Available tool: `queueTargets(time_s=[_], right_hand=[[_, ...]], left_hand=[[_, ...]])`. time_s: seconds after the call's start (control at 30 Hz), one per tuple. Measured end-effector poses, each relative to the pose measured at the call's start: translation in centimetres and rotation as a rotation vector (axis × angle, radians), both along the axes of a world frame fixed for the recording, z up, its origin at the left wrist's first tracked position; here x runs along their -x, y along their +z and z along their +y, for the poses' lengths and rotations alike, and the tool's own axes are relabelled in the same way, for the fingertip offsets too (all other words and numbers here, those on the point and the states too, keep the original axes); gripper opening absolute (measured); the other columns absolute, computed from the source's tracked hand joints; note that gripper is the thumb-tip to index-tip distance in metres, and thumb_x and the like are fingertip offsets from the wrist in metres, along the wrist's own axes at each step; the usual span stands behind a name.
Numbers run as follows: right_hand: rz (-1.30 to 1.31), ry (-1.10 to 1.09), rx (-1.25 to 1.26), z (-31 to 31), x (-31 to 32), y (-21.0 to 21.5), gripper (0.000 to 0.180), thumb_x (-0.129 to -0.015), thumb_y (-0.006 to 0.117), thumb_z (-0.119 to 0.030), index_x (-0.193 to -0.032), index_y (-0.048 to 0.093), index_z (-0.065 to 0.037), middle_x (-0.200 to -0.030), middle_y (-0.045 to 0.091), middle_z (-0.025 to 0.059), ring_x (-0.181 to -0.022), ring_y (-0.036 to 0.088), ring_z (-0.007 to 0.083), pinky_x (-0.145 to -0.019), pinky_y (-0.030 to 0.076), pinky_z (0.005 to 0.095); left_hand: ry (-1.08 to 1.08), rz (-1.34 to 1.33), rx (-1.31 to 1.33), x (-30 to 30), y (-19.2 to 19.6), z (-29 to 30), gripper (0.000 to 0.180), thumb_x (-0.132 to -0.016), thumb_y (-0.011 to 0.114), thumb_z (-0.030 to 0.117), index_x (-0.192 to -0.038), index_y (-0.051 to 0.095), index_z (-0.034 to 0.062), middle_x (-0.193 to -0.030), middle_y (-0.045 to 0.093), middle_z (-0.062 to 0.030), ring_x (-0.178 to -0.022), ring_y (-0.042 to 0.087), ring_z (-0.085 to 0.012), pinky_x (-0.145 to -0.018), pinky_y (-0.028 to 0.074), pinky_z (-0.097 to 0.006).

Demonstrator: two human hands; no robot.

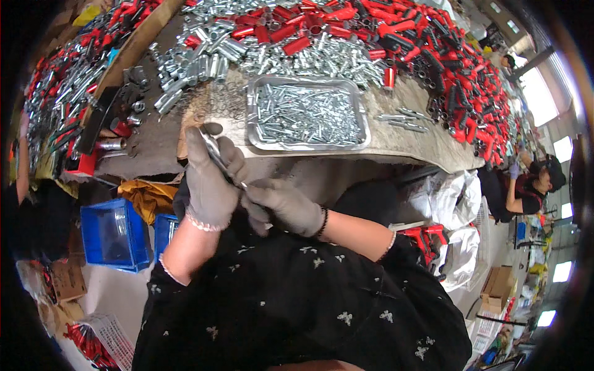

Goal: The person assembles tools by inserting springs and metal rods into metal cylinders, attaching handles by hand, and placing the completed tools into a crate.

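Shiny metal rod [214,150], slanted, in the left hand [211,179]

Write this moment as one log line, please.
left hand: holds slim metal piece | right hand: at its lower end | clear tray: small metal parts, beyond hands

A workbench [433,146] with a worn, stained top spans the upper middle. At right the room runs deep, bright windows [563,148] set along a pale wall [560,176], glaring white. The floor [105,290] is pale grey; at left stand a blue bin [114,258] and white crate [116,334], at right a carton [498,282].
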State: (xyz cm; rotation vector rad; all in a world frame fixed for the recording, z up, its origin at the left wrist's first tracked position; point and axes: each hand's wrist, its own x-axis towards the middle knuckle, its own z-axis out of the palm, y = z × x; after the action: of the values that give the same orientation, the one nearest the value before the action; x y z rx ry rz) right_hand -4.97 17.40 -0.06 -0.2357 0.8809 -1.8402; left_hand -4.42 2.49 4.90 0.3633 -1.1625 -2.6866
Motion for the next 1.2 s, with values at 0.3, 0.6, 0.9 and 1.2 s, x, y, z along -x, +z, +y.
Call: queueTargets(time_s=[0.3,0.6,0.9,1.2], right_hand=[[1.213,-0.319,-0.558,1.7,1.6,1.3,0.035,-0.095,0.06,-0.024,-0.123,0.062,-0.003,-0.109,0.068,0.0177,-0.1,0.067,0.0314,-0.089,0.05,0.0386],[1.463,-0.072,-0.556,3.7,3.3,7.4,0.028,-0.088,0.068,-0.022,-0.111,0.067,-0.006,-0.101,0.07,0.0142,-0.092,0.069,0.0319,-0.082,0.053,0.0384],[1.908,-0.189,-1.043,-5.3,15.1,4.4,0.032,-0.089,0.066,-0.028,-0.112,0.068,-0.006,-0.103,0.07,0.0168,-0.103,0.063,0.0365,-0.092,0.049,0.0427],[0.828,-0.588,-0.443,-3.3,18.0,3.2,0.027,-0.089,0.067,-0.018,-0.107,0.072,0.002,-0.096,0.073,0.0082,-0.084,0.066,0.0125,-0.079,0.051,0.0267]], left_hand=[[0.51,0.516,1.224,5.7,-7.3,-5.3,0.028,-0.087,0.07,0.023,-0.103,0.058,0.0031,-0.071,0.054,-0.0096,-0.061,0.055,-0.0255,-0.059,0.046,-0.039],[-0.322,0.46,1.653,-3.6,-1.7,-4.3,0.033,-0.081,0.073,0.028,-0.106,0.066,0.0073,-0.083,0.064,-0.0139,-0.078,0.065,-0.0334,-0.067,0.051,-0.043],[-0.4,0.04,1.395,-8.2,-8.9,-7.8,0.03,-0.085,0.074,0.025,-0.108,0.067,0.0065,-0.083,0.068,-0.0153,-0.083,0.066,-0.0375,-0.078,0.052,-0.043],[-0.232,-0.208,0.405,-9.5,-8.0,-10.3,0.02,-0.095,0.06,0.024,-0.1,0.058,0.0047,-0.072,0.062,-0.0065,-0.051,0.055,-0.0116,-0.048,0.041,-0.023]])
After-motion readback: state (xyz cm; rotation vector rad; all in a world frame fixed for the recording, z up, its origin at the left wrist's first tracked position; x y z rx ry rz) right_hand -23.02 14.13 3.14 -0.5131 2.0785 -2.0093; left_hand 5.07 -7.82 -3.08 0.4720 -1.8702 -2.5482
